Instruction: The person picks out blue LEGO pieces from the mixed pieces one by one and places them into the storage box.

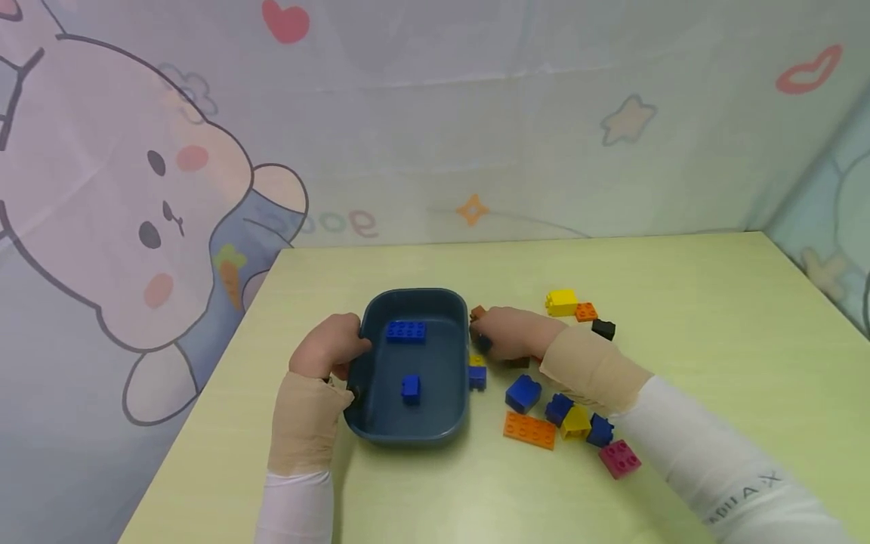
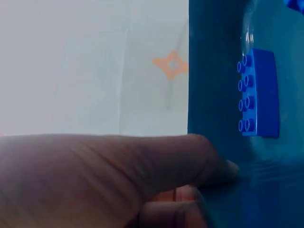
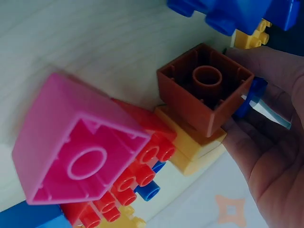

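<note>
Left wrist: tray wall [image 2: 211, 85] between fingers [image 2: 166, 212].

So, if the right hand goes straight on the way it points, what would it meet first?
Most likely the side wall of the dark tray, just ahead of the right hand; depth is unclear, so the small orange-brown brick there could come first.

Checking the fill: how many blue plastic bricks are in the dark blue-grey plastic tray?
2: an eight-stud blue plastic brick toward the far end of the tray, and a smaller blue plastic brick nearer the front. None looks hidden.
</note>
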Motion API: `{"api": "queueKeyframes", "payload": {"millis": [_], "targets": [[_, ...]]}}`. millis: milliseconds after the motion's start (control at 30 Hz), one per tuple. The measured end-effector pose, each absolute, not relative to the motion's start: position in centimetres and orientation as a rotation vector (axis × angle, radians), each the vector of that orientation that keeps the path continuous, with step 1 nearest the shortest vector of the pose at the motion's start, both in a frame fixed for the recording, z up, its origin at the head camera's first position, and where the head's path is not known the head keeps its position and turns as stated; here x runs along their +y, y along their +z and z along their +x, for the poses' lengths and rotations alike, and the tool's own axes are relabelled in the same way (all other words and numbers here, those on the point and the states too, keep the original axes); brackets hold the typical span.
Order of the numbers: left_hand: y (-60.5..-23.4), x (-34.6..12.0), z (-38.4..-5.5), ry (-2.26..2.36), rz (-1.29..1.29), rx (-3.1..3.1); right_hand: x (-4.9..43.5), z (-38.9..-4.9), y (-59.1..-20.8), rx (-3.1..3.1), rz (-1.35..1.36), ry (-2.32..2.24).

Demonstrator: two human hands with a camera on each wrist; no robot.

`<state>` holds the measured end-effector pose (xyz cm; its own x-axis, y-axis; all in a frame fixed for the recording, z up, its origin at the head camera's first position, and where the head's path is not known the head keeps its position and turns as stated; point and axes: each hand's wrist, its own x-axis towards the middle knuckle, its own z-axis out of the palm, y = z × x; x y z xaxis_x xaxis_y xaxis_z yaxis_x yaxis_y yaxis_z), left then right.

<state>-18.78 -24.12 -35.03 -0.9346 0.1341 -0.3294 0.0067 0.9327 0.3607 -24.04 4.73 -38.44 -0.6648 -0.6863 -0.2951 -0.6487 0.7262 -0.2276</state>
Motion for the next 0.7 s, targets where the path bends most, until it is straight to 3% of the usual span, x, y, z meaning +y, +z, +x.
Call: {"api": "queueKeyframes", "payload": {"millis": [700], "targets": [[-34.6, -25.4, -17.1, 0.602, 0.160, 2.650, 5.3, -23.5, -38.9, 2.615, -1.070, -0.066]]}}
